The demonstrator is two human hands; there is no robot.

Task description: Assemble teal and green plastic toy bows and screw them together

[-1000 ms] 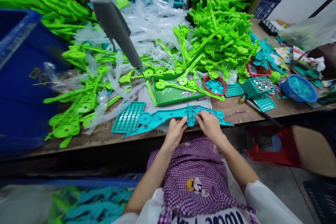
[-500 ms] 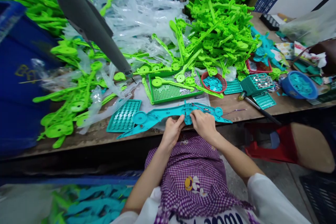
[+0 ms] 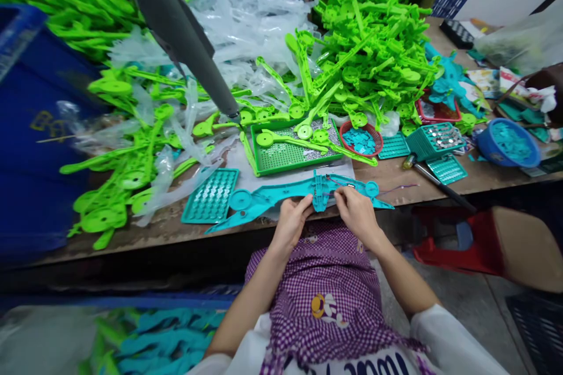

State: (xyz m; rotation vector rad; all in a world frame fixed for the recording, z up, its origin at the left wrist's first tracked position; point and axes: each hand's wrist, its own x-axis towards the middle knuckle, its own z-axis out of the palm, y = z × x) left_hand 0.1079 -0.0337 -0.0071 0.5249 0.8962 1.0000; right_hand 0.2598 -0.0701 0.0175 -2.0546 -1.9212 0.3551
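A long teal plastic shell (image 3: 275,192) lies open side up along the table's front edge, with a ribbed crosspiece at its middle. Thin dark wires (image 3: 398,188) run through its right part and trail past the end. My left hand (image 3: 291,220) grips the shell's near edge just left of the crosspiece, thumb on top. Right of the crosspiece, the fingers of my right hand (image 3: 358,212) are pinched together over the shell's inside, beside the wires. What lies between those fingertips is too small to tell.
A grey power screwdriver (image 3: 189,47) hangs above the left side. Behind the shell stands a green tray (image 3: 285,155) of small metal parts. A teal tray (image 3: 211,196), red basket (image 3: 379,143), blue bowl (image 3: 484,143) and hammer (image 3: 440,184) surround it. Green parts (image 3: 369,58) are heaped behind.
My right hand has shifted right, away from the crosspiece, and wires now show between it and the crosspiece. My left hand still holds the shell's near edge.
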